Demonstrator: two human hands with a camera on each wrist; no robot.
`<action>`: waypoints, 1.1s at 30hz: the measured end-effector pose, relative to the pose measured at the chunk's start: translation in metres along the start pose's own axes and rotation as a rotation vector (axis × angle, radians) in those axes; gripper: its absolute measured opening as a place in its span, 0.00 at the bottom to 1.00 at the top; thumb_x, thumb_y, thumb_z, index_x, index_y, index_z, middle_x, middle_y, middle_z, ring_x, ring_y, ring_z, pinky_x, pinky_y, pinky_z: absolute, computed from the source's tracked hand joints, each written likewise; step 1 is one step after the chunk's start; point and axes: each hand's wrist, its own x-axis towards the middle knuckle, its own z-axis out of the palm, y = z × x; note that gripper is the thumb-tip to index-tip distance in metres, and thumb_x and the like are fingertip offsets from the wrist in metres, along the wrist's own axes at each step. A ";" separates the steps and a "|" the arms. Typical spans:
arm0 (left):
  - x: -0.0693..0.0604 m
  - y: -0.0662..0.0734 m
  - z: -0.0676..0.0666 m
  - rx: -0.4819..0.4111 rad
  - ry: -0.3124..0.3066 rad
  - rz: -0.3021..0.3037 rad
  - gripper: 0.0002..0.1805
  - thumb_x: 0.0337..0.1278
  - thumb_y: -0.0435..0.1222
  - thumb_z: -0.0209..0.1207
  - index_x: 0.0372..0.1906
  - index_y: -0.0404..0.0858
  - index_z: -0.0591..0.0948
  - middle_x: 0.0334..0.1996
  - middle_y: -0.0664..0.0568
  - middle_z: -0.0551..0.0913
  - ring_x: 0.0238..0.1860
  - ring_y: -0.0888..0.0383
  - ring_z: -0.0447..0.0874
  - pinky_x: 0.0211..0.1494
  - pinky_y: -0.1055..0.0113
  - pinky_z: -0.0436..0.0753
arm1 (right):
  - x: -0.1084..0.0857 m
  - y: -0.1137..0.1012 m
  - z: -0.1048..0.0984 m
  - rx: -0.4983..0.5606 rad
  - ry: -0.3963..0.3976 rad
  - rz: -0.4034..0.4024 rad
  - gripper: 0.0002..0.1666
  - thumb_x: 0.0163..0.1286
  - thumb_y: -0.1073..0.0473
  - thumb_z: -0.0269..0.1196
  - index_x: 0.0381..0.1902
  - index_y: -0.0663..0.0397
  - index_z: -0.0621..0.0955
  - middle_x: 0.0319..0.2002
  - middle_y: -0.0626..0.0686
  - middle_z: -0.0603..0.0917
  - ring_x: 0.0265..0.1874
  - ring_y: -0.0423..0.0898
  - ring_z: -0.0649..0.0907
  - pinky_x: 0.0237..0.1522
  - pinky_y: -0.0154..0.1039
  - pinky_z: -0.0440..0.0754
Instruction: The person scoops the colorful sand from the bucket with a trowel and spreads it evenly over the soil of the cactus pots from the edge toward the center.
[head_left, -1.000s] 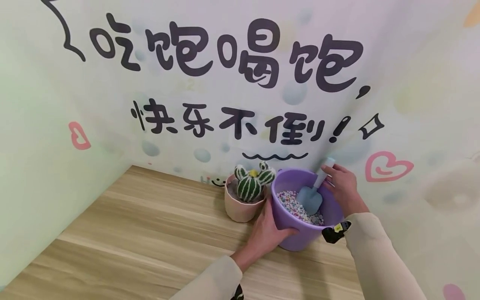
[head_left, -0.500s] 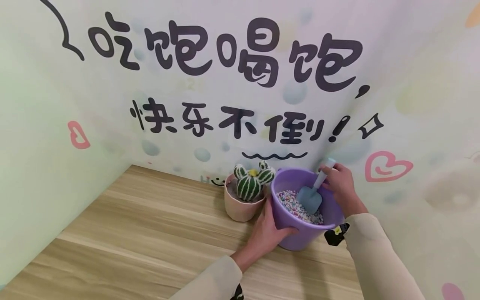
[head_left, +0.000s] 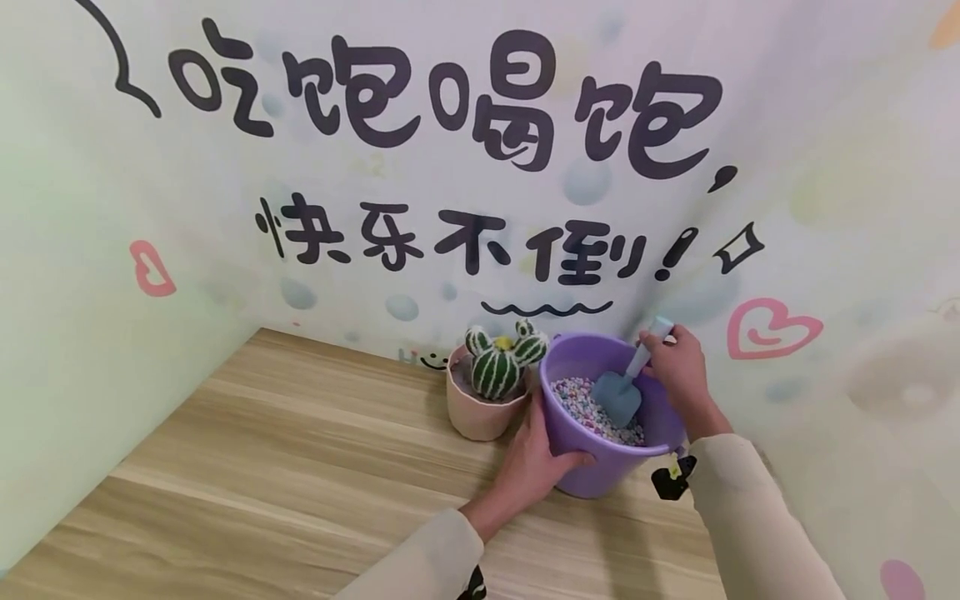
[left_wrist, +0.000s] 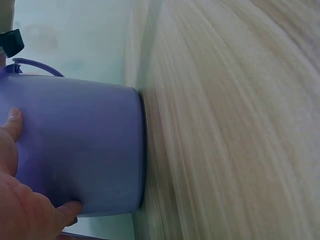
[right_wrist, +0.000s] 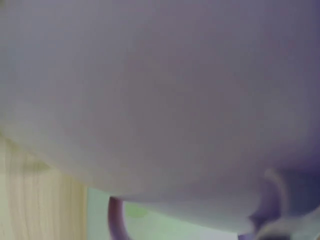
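A purple bucket (head_left: pixel 600 467) stands upright on the wooden table (head_left: pixel 285 467) by the wall. Small multicoloured pellets (head_left: pixel 581 408) lie inside it. My left hand (head_left: pixel 528 458) holds the bucket's near left side, thumb across the front; the left wrist view shows its fingers (left_wrist: pixel 15 122) against the wall of the bucket. My right hand (head_left: pixel 678 367) grips the light handle of a blue-grey toy shovel (head_left: pixel 618 398), whose blade rests tilted among the pellets. In the right wrist view the bucket's wall (right_wrist: pixel 160 100) fills most of the picture, and the right hand's fingers cannot be made out.
Close to the bucket's left side stands a pink pot (head_left: pixel 480 417) with a knitted-looking cactus (head_left: pixel 497 371). A white wall hanging with black lettering (head_left: pixel 465 242) rises behind the table. The bucket's handle (left_wrist: pixel 40 65) shows at the rim in the left wrist view.
My right hand and wrist have shifted slightly down beside the bucket, still holding the shovel. The head view has tilted a little. The left hand, bucket and shovel stay nearly as they were.
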 end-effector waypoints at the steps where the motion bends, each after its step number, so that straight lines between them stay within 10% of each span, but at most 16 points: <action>1: 0.000 0.000 0.000 0.001 0.001 -0.002 0.70 0.39 0.51 0.75 0.78 0.41 0.38 0.77 0.45 0.48 0.74 0.51 0.55 0.73 0.55 0.61 | -0.001 0.002 0.000 -0.005 0.012 -0.007 0.32 0.76 0.48 0.50 0.69 0.62 0.62 0.62 0.65 0.74 0.58 0.59 0.77 0.55 0.48 0.79; 15: 0.001 0.002 0.000 0.002 -0.024 -0.028 0.69 0.40 0.51 0.75 0.78 0.40 0.38 0.77 0.45 0.50 0.73 0.49 0.56 0.72 0.55 0.61 | -0.005 0.020 -0.002 0.035 0.064 -0.052 0.34 0.76 0.43 0.49 0.71 0.57 0.61 0.63 0.64 0.75 0.57 0.59 0.79 0.54 0.47 0.79; 24: 0.000 0.004 -0.001 0.008 -0.012 -0.013 0.70 0.40 0.50 0.75 0.78 0.40 0.37 0.77 0.43 0.48 0.73 0.48 0.57 0.72 0.55 0.62 | -0.007 0.022 -0.003 0.051 0.043 -0.103 0.29 0.75 0.46 0.52 0.63 0.61 0.67 0.55 0.66 0.80 0.34 0.39 0.83 0.37 0.31 0.84; 33: 0.001 0.002 -0.001 -0.006 -0.025 -0.017 0.69 0.42 0.50 0.74 0.78 0.41 0.36 0.78 0.45 0.46 0.74 0.51 0.55 0.73 0.55 0.62 | -0.006 0.023 -0.003 0.036 -0.031 -0.139 0.28 0.74 0.46 0.55 0.60 0.61 0.70 0.46 0.57 0.83 0.31 0.40 0.84 0.35 0.32 0.84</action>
